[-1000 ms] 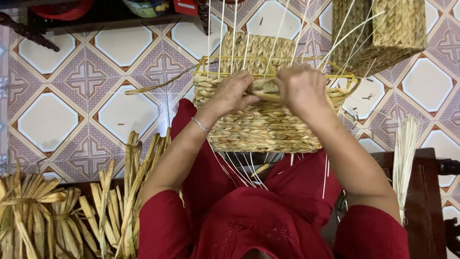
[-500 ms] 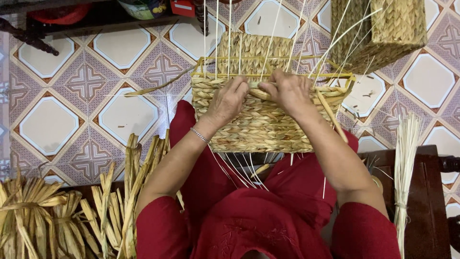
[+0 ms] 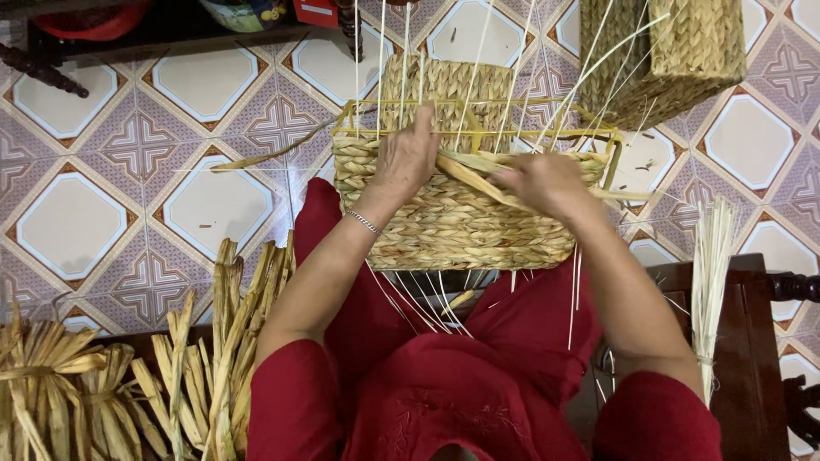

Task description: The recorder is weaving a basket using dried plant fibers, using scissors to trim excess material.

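Head view, looking straight down: a half-woven basket [image 3: 453, 213] rests on the lap of a person in red clothing, just above the middle of the frame. Its near wall is built up in tight rows of twisted tan straw, reaching almost to a yellow frame [image 3: 478, 132] that marks the rim. Thin pale stakes [image 3: 478, 51] stand well above that rim toward 12 o'clock, unwoven, so by my judgement the wall is close to full height while the top edge and the loose stake ends remain to be finished. More pale strands hang out below the base toward 6 o'clock.

The left hand [image 3: 408, 158] lies on the rim at about 10 o'clock of the basket, fingers together and pressed flat over the top row, a thin bracelet [image 3: 366, 224] at the wrist. The right hand [image 3: 547, 181] is at 2 o'clock of the basket, fingers curled and pinched on a flat straw strand [image 3: 465, 173] that runs across toward the left hand; the fingertips themselves are hidden.

Outward: a finished woven basket [image 3: 675, 51] stands on the patterned tile floor [image 3: 213, 205] at 1 o'clock. Bundles of dried straw [image 3: 102, 384] lie at 8 o'clock, a slim bundle of pale stakes [image 3: 709, 290] at 4 o'clock beside a dark wooden seat [image 3: 752, 358].
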